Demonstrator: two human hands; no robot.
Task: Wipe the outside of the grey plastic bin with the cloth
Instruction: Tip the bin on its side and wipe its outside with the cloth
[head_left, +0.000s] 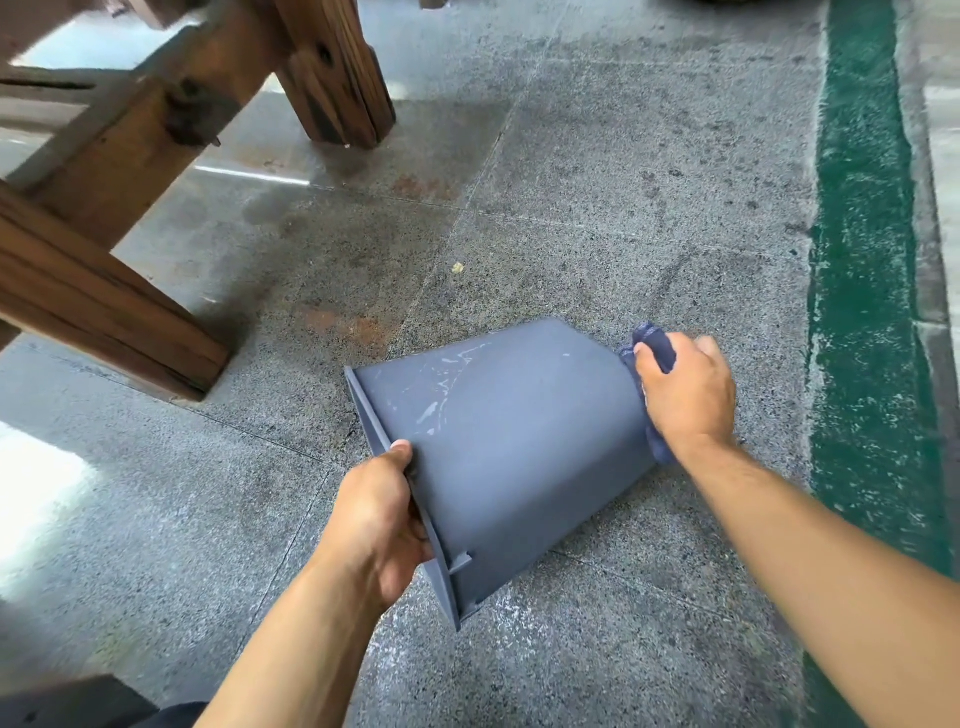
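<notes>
The grey plastic bin (511, 441) is tipped on its side above the floor, its rim toward the lower left and its base toward the right. White smears mark its upper wall. My left hand (376, 525) grips the rim, thumb on the outer wall and fingers hidden inside the opening. My right hand (685, 392) holds a bunched dark blue cloth (655, 347) and presses it against the bin's base. Most of the cloth is hidden under the hand and behind the bin.
Speckled grey concrete floor (545, 249) lies all around, with rust stains. Heavy wooden legs and beams (130, 156) of a bench stand at the upper left. A green painted strip (862, 260) runs down the right side.
</notes>
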